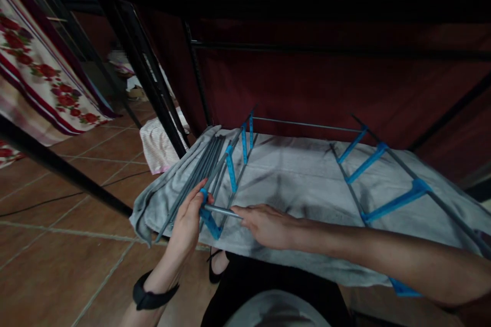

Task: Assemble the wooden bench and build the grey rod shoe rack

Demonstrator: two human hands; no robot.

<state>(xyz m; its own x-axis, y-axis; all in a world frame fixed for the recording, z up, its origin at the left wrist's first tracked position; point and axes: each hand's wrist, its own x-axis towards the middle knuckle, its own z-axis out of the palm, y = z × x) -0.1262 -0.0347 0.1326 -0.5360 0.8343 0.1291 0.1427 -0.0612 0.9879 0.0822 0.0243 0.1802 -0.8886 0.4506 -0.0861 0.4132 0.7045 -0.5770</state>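
While the left hand [187,222] has its grip closed around the blue connector [210,225] at the near end of the frame [231,169], the right hand [264,225] pinches a grey rod [222,210] whose end meets that connector, above the grey cloth [295,168]; pushed crooked, the rod might jam or slip free, I'd say, and since the frame stands on soft cloth, a hard shove could tip it

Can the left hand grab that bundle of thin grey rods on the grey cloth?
Probably yes: the left hand is beside the rod bundle, though it may first have to release the blue plastic bracket.
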